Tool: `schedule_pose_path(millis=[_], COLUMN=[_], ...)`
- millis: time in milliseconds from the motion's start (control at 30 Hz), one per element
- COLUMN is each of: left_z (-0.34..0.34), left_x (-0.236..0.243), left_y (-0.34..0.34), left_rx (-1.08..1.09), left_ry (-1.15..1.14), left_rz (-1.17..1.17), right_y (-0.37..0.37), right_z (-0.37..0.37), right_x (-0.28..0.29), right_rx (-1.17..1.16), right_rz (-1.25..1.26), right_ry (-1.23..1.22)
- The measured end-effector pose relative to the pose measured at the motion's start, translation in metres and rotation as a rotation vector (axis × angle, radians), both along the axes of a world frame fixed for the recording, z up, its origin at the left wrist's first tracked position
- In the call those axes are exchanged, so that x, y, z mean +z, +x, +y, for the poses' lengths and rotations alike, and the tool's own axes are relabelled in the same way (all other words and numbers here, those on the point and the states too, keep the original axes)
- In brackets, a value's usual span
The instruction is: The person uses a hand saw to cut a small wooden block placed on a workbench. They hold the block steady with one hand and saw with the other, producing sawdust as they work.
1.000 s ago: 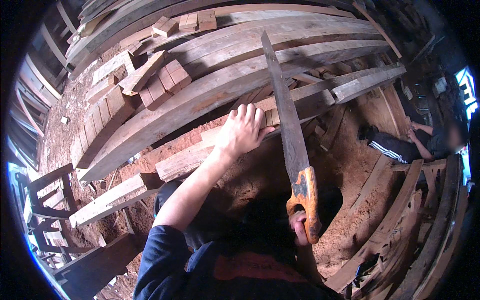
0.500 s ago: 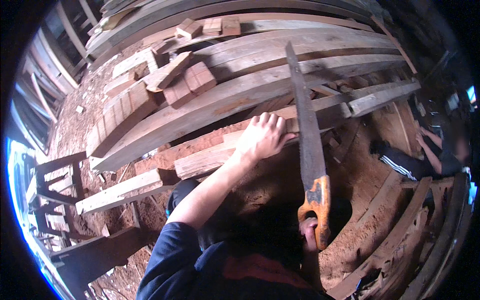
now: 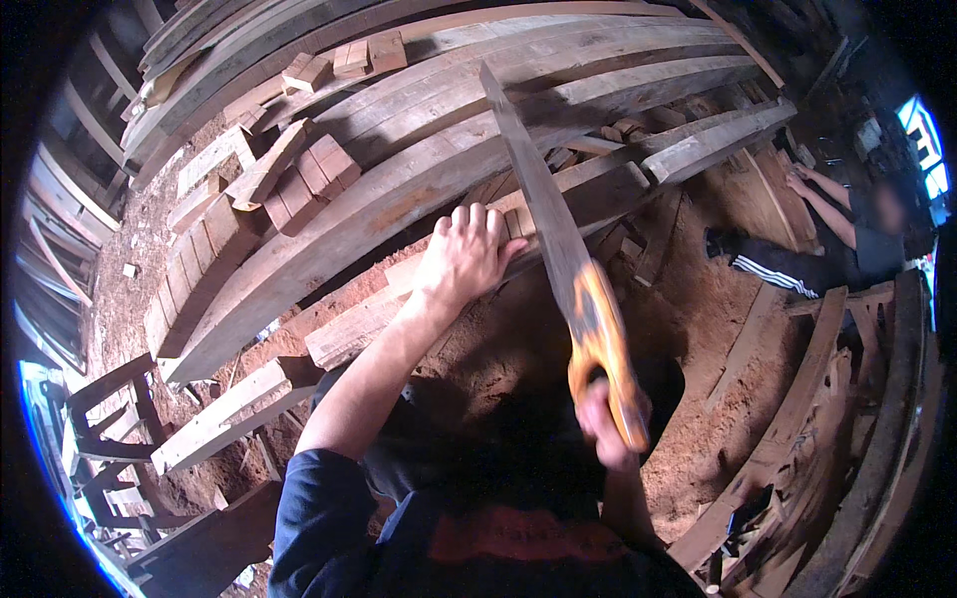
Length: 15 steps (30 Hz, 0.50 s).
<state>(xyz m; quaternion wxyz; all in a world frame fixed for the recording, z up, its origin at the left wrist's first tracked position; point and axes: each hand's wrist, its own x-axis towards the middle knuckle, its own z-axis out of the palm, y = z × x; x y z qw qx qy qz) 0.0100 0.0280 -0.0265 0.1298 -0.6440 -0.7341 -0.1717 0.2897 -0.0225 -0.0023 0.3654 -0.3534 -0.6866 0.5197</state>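
My right hand [image 3: 604,427] is closed round the orange handle of a handsaw [image 3: 538,194]. The saw's long grey blade points away from me and slants to the far left. It lies across a narrow wooden beam [image 3: 598,189], just right of my left hand [image 3: 465,247]. My left hand bears down on that beam, its fingers curled over the far edge and the thumb pointing toward the blade. Where the teeth meet the wood is hard to make out.
Long thick planks [image 3: 429,149] lie beyond my hands, with several cut wood blocks [image 3: 311,181] on top. A wooden trestle [image 3: 120,419] stands at the left. Reddish sawdust [image 3: 698,399] covers the ground. Another person [image 3: 857,224] sits at the far right, near stacked curved boards [image 3: 788,439].
My right hand has pushed the saw forward, so its handle is closer to the beam and the blade leans further left. The left hand keeps its hold. The whole view has shifted somewhat.
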Motion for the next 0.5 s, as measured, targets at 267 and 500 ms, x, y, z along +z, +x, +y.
schedule_pose_path(millis=[267, 500], left_z=[-0.002, 0.006], left_x=[0.006, 0.006], left_y=[0.0, -0.001], left_rx=[-0.08, -0.02], left_ry=[-0.033, -0.049], left_rz=[-0.03, -0.009], right_y=[0.042, 0.074], right_z=[-0.023, -0.049], right_x=[-0.022, -0.03], right_rx=[-0.005, 0.019], right_rz=[0.044, -0.017], right_ry=[-0.096, 0.059])
